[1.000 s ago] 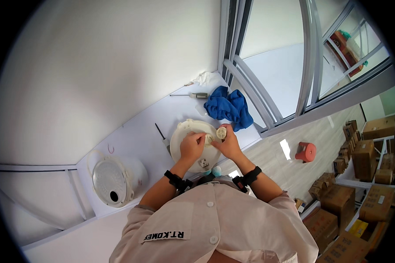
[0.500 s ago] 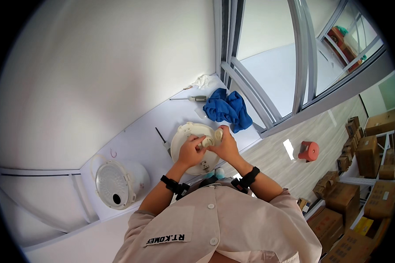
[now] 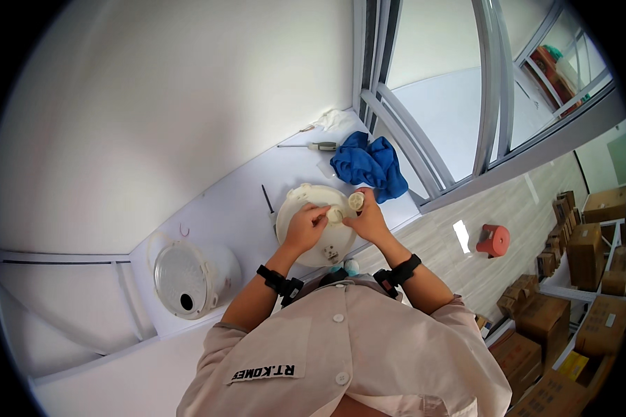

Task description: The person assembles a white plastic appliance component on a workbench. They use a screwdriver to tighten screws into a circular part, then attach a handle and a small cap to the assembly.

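A round off-white plastic cover (image 3: pixel 302 198), like an appliance lid, lies inner side up on the white table below both hands. Over its middle is a small round cream part (image 3: pixel 335 215). My left hand (image 3: pixel 305 228) has its fingers closed at that part's left edge; whether the part is loose or seated in the cover I cannot tell. My right hand (image 3: pixel 371 222) grips a cream cap (image 3: pixel 356 201) with its round face turned up. The right thumb reaches to the right edge of the small round part.
To the left, a white cylindrical appliance (image 3: pixel 188 281) lies on its side. A screwdriver (image 3: pixel 268 201) rests beside the cover; another screwdriver (image 3: pixel 320 146) lies farther back, next to a blue cloth (image 3: pixel 368 167). A red stool (image 3: pixel 494 240) stands on the floor at right, near cardboard boxes (image 3: pixel 546 313).
The left fingers have shifted to the left edge of the small round part, showing more of it. The right hand's cap now sits slightly farther away. The whole view has shifted a little.
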`<action>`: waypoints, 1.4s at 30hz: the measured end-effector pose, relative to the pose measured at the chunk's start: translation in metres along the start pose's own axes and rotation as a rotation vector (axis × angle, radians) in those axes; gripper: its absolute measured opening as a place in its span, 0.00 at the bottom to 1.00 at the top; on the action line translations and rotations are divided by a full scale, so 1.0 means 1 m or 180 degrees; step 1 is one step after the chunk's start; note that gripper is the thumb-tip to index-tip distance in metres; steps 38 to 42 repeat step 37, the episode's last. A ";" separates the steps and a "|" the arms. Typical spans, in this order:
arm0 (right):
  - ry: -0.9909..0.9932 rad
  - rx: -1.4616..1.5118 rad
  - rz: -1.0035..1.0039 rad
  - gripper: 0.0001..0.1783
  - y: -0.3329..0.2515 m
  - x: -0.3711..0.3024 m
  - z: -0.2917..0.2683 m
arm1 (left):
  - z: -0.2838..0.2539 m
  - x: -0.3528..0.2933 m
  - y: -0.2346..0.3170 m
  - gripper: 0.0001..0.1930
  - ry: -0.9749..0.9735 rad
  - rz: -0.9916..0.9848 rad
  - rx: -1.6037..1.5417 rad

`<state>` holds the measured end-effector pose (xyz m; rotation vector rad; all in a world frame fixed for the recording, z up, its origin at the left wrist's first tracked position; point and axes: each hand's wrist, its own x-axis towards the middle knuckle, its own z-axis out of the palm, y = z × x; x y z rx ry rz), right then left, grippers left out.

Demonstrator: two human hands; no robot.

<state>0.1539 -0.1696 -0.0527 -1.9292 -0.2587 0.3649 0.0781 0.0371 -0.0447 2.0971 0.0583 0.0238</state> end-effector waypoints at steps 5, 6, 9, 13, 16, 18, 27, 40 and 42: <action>0.0158 -0.0113 -0.0076 0.38 0.006 0.006 0.003 | 0.003 -0.003 0.002 0.18 0.0127 0.0113 -0.0001; 0.0183 -0.0163 -0.0095 0.37 0.005 0.007 0.003 | 0.004 -0.003 -0.002 0.18 0.0139 0.0205 0.0060; 0.0249 -0.0366 -0.0015 0.34 0.000 0.010 0.003 | 0.005 -0.004 -0.011 0.18 0.0176 0.0322 0.0104; 0.0341 -0.0673 0.0253 0.31 -0.013 0.012 0.003 | 0.006 -0.007 -0.005 0.20 0.0073 0.0164 0.0064; 0.0329 -0.0960 0.0477 0.33 -0.026 0.012 0.002 | 0.003 -0.008 0.008 0.24 0.0021 0.0014 0.0198; 0.0311 -0.1139 0.0590 0.34 -0.035 0.012 0.002 | 0.005 -0.010 0.017 0.26 0.0081 -0.0094 0.0273; 0.0337 -0.1548 0.0483 0.36 -0.036 0.021 0.008 | 0.007 -0.004 0.007 0.29 -0.0022 0.0155 0.0610; 0.0314 -0.1667 0.0448 0.37 -0.041 0.021 0.010 | 0.007 -0.003 0.006 0.29 -0.0013 0.0054 0.0533; 0.0314 -0.1667 0.0448 0.37 -0.041 0.021 0.010 | 0.007 -0.003 0.006 0.29 -0.0013 0.0054 0.0533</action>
